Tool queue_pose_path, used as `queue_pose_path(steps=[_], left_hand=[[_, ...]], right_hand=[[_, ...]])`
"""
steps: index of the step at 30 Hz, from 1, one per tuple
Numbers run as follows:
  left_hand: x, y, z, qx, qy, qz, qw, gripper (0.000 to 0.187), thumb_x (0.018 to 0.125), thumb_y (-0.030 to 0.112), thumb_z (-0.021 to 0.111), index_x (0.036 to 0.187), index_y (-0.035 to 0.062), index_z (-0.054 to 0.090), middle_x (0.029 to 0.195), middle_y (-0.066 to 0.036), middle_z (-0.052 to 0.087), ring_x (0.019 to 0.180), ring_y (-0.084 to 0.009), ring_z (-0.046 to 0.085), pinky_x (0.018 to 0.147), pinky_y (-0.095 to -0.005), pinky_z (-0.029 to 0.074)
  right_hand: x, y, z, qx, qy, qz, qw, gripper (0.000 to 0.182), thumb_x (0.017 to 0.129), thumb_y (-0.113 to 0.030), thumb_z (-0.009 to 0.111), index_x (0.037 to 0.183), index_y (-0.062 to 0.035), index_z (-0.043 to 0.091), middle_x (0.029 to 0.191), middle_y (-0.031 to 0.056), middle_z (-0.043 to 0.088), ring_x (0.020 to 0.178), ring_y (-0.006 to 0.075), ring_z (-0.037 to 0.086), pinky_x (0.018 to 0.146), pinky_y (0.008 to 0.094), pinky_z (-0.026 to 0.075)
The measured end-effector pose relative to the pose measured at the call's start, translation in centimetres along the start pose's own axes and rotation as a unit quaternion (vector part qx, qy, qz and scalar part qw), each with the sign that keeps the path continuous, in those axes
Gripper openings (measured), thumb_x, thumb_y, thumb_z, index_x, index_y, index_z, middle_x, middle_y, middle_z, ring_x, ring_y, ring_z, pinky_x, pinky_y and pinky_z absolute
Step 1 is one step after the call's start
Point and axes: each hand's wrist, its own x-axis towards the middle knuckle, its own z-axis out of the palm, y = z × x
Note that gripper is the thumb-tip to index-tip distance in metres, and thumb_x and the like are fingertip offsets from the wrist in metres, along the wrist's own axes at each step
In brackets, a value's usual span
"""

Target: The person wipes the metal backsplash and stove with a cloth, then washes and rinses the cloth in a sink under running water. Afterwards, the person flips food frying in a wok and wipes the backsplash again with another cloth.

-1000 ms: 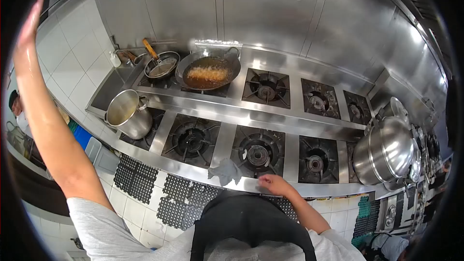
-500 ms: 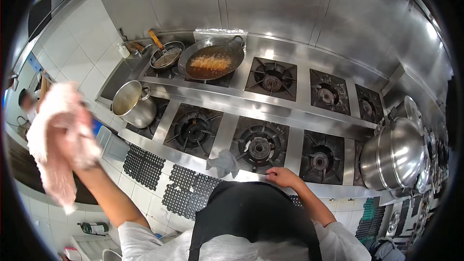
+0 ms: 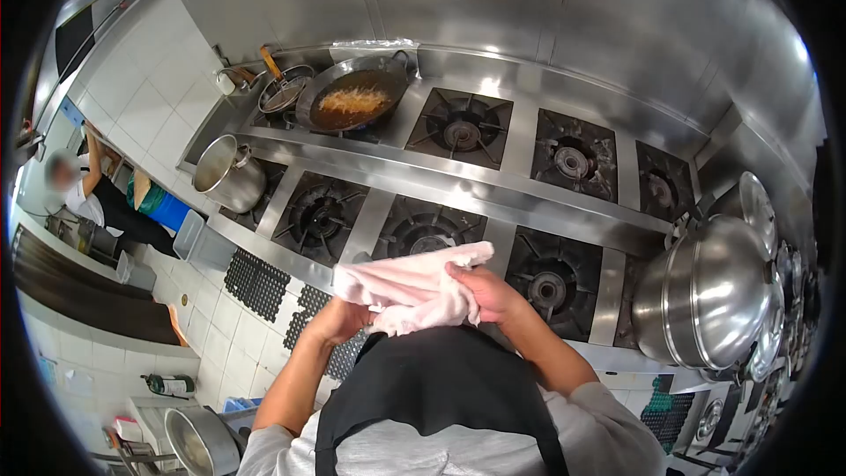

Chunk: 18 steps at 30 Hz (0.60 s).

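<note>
A pale pink cloth (image 3: pixel 410 282) is stretched between my two hands, just above my black apron and over the front of the stove (image 3: pixel 361 256). My left hand (image 3: pixel 346 321) grips its left end from below, the fingers partly covered by the fabric. At the other end, my right hand (image 3: pixel 487 292) closes on the cloth with the thumb on top. The cloth hides part of the front middle burner (image 3: pixel 432 227). Further back, a wok (image 3: pixel 385 88) of brown oil holds a pale golden, bubbling piece of food (image 3: pixel 355 100).
A tall steel pot (image 3: pixel 231 174) stands at the stove's left. Beside the wok sits a strainer with a wooden handle (image 3: pixel 270 63) over a pan. Large steel steamer pots (image 3: pixel 696 291) crowd the right end. Another person (image 3: pixel 97 185) works at the far left. Black mats (image 3: pixel 256 284) lie on the tiled floor.
My left hand has brought the cloth from the far left to the front of my body. My right hand has left the stove edge and taken hold of the cloth.
</note>
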Motion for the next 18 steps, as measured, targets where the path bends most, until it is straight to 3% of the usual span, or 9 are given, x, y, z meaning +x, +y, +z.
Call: queue_pose_path(steps=[3, 5, 6, 8, 10, 11, 13, 16, 18], left_hand=[[1.4, -1.1, 0.5, -0.106, -0.118, 0.009, 0.987, 0.084, 0.098, 0.073, 0.042, 0.148, 0.0057, 0.048, 0.147, -0.018, 0.056, 0.131, -0.0344, 0.058, 0.105, -0.052, 0.052], [3.0, -1.9, -0.7, -0.127, -0.147, -0.015, 0.981, 0.079, 0.1, 0.069, 0.042, 0.146, 0.0061, 0.05, 0.146, -0.019, 0.057, 0.131, -0.0349, 0.058, 0.108, -0.0531, 0.05], [4.4, -2.1, -0.6, -0.169, -0.183, -0.005, 0.968, 0.076, 0.101, 0.068, 0.04, 0.145, 0.0067, 0.051, 0.145, -0.018, 0.058, 0.129, -0.0345, 0.06, 0.109, -0.0516, 0.049], [5.8, 0.0, 2.3, -0.142, -0.177, -0.003, 0.974, 0.067, 0.104, 0.062, 0.041, 0.141, 0.0073, 0.053, 0.136, -0.013, 0.063, 0.12, -0.0285, 0.064, 0.102, -0.046, 0.054], [8.3, -0.1, 3.8, -0.036, -0.14, -0.009, 0.989, 0.071, 0.103, 0.067, 0.042, 0.143, 0.0093, 0.051, 0.134, -0.011, 0.062, 0.119, -0.0237, 0.063, 0.099, -0.0418, 0.054], [9.9, -0.7, 4.4, -0.019, -0.138, -0.025, 0.99, 0.072, 0.103, 0.069, 0.04, 0.141, 0.0094, 0.051, 0.132, -0.011, 0.062, 0.116, -0.0224, 0.063, 0.097, -0.0387, 0.054], [13.2, -2.1, 5.4, -0.014, -0.193, -0.044, 0.98, 0.071, 0.103, 0.069, 0.039, 0.139, 0.009, 0.053, 0.13, -0.01, 0.063, 0.114, -0.0216, 0.063, 0.096, -0.0369, 0.054], [15.6, 0.6, 9.0, -0.074, -0.284, -0.075, 0.953, 0.068, 0.105, 0.064, 0.04, 0.136, 0.0065, 0.056, 0.12, -0.012, 0.066, 0.109, -0.022, 0.064, 0.094, -0.0393, 0.054], [17.8, 2.2, 8.0, 0.157, -0.15, -0.05, 0.975, 0.059, 0.103, 0.05, 0.048, 0.144, 0.0065, 0.05, 0.127, -0.015, 0.064, 0.115, -0.0242, 0.064, 0.099, -0.0389, 0.052]], right_hand=[[0.1, -2.5, -1.6, -0.32, 0.025, 0.108, 0.941, 0.041, 0.104, -0.031, 0.062, 0.129, 0.0017, 0.063, 0.124, 0.0117, 0.07, 0.113, 0.0215, 0.068, 0.096, 0.0357, 0.056], [2.4, -1.4, -9.0, -0.367, -0.006, 0.033, 0.929, 0.03, 0.103, -0.028, 0.063, 0.115, -0.0016, 0.073, 0.1, 0.0036, 0.074, 0.095, 0.0145, 0.068, 0.081, 0.0274, 0.055], [1.5, -3.1, -7.9, -0.307, 0.058, 0.061, 0.948, 0.031, 0.103, -0.028, 0.06, 0.117, -0.003, 0.072, 0.093, 0.0009, 0.071, 0.082, 0.0106, 0.063, 0.074, 0.0243, 0.052], [0.8, -2.4, -11.8, -0.445, 0.226, 0.003, 0.866, 0.038, 0.103, -0.038, 0.059, 0.122, -0.0057, 0.067, 0.095, 0.0005, 0.065, 0.076, 0.0105, 0.057, 0.068, 0.029, 0.053], [-0.8, -0.9, -17.0, -0.422, 0.298, 0.05, 0.855, 0.042, 0.103, -0.043, 0.059, 0.126, -0.0085, 0.064, 0.096, 0.0005, 0.064, 0.082, 0.0119, 0.058, 0.062, 0.0307, 0.053], [-1.6, 0.1, -17.9, -0.319, 0.316, 0.08, 0.89, 0.062, 0.102, -0.054, 0.056, 0.144, -0.0093, 0.051, 0.125, 0.0092, 0.064, 0.104, 0.023, 0.063, 0.073, 0.0379, 0.054], [-3.2, 0.8, -18.6, -0.128, 0.19, 0.115, 0.967, 0.074, 0.101, -0.066, 0.048, 0.151, -0.0121, 0.043, 0.147, 0.0161, 0.051, 0.127, 0.0332, 0.056, 0.093, 0.0573, 0.054], [-1.7, 2.6, -16.0, 0.068, 0.12, 0.002, 0.99, 0.071, 0.105, -0.059, 0.04, 0.155, -0.009, 0.039, 0.151, 0.0172, 0.049, 0.135, 0.0378, 0.052, 0.107, 0.0594, 0.046], [-1.1, 1.9, -13.9, 0.154, 0.068, -0.074, 0.983, 0.062, 0.107, -0.048, 0.038, 0.154, -0.0074, 0.042, 0.152, 0.0141, 0.05, 0.138, 0.0375, 0.05, 0.114, 0.0546, 0.043]])
